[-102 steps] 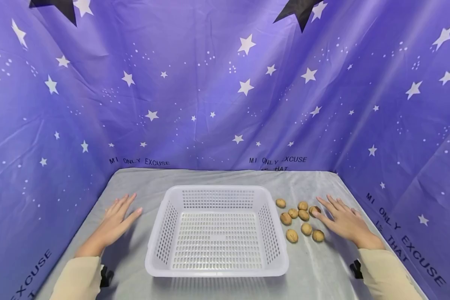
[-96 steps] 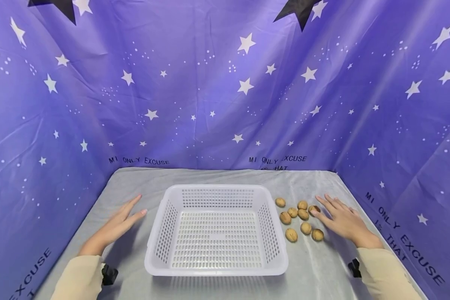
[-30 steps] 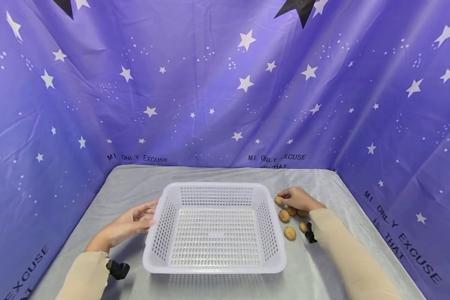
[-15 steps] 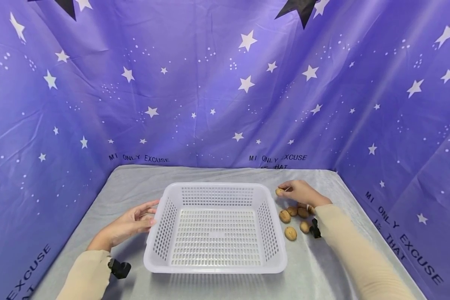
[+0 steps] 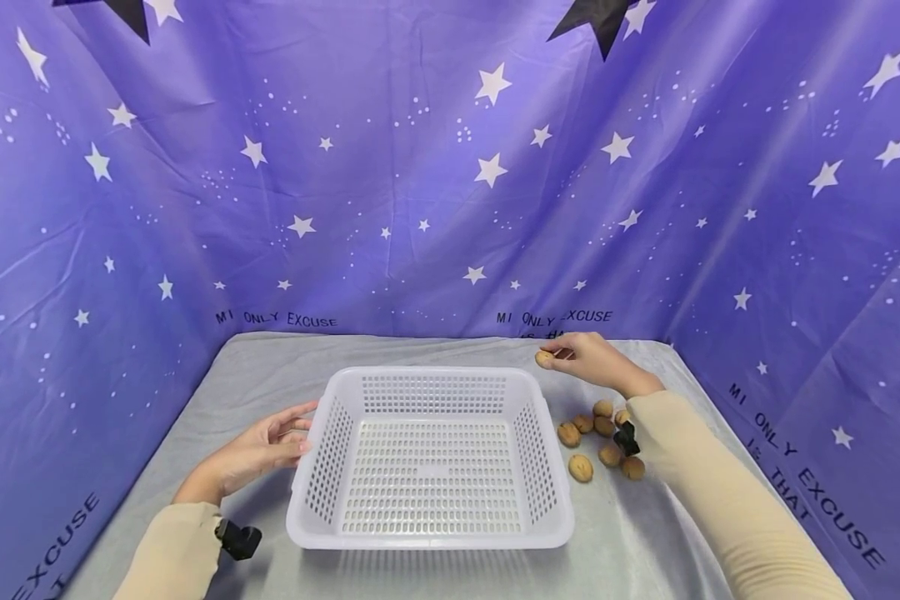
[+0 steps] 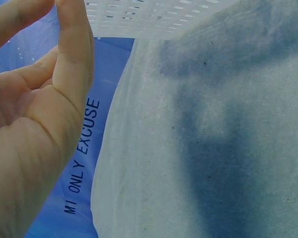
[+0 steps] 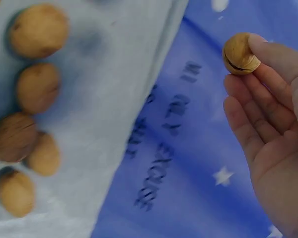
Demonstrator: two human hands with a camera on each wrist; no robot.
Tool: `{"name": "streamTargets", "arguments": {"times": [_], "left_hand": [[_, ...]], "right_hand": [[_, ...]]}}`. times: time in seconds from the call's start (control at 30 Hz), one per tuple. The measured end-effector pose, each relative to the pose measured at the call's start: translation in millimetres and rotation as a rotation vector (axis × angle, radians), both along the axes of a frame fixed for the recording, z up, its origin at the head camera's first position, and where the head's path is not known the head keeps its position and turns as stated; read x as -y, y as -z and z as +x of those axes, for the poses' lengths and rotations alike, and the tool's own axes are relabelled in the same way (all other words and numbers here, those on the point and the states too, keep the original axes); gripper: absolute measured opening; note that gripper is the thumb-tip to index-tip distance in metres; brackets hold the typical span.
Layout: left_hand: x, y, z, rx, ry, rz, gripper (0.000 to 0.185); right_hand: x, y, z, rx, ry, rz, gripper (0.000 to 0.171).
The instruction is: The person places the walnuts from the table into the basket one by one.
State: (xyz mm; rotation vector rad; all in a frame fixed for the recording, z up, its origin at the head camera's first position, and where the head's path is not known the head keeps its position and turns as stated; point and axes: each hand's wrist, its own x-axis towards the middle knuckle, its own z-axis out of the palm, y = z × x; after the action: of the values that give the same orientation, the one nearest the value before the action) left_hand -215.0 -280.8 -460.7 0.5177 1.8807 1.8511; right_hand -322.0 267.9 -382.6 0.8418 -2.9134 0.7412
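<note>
A white perforated plastic basket (image 5: pixel 433 542) stands on the grey cloth. At its left side my left hand (image 5: pixel 251 454) touches the rim with its fingertips, thumb and fingers apart on the outside. In the left wrist view this left hand (image 6: pixel 39 109) reaches toward the basket's wall (image 6: pixel 139 17). My right hand (image 5: pixel 596 360) is raised beyond the basket's far right corner and pinches a walnut (image 5: pixel 544 358). The right wrist view shows the walnut (image 7: pixel 240 53), with a dark crack along its shell, between the thumb and fingertips of the right hand (image 7: pixel 278 124).
Several walnuts (image 5: pixel 581 467) lie on the cloth right of the basket, partly below my right forearm. A black wrist camera (image 5: pixel 627 439) overlaps some of them. A purple star-patterned curtain (image 5: pixel 420 167) rises behind the grey table cloth (image 5: pixel 285 358) and along both sides.
My right hand has gone from resting near the walnuts to pinching one, then lifted it up and away toward the back. My left hand has come to the basket's left rim and stayed.
</note>
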Motion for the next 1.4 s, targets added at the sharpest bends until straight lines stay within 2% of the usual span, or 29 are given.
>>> {"name": "streamTargets", "arguments": {"times": [0.27,0.43,0.6,0.97,1.17,1.4], "left_hand": [[-1,-3.3,-0.1,0.013,0.006,0.002,0.072],[0,-4.4,1.1,0.017,0.004,-0.01,0.072],[-1,-5.2,1.1,0.01,0.011,0.012,0.072],[1,-0.6,-0.2,0.017,-0.007,0.001,0.073],[3,2.6,-2.1,0.011,-0.001,-0.002,0.073],[4,2.7,-1.9,0.01,-0.004,-0.009,0.072]], "right_hand": [[42,-21.9,4.1,-0.037,-0.107,0.019,0.034],[72,-25.5,2.1,-0.051,-0.194,0.033,0.034],[101,-21.2,-1.1,-0.031,-0.254,0.039,0.033],[170,5.5,6.2,0.061,-0.41,0.078,0.033],[203,29.9,10.8,0.09,-0.425,0.114,0.032],[229,66.7,14.4,0.138,-0.411,0.113,0.033]]}}
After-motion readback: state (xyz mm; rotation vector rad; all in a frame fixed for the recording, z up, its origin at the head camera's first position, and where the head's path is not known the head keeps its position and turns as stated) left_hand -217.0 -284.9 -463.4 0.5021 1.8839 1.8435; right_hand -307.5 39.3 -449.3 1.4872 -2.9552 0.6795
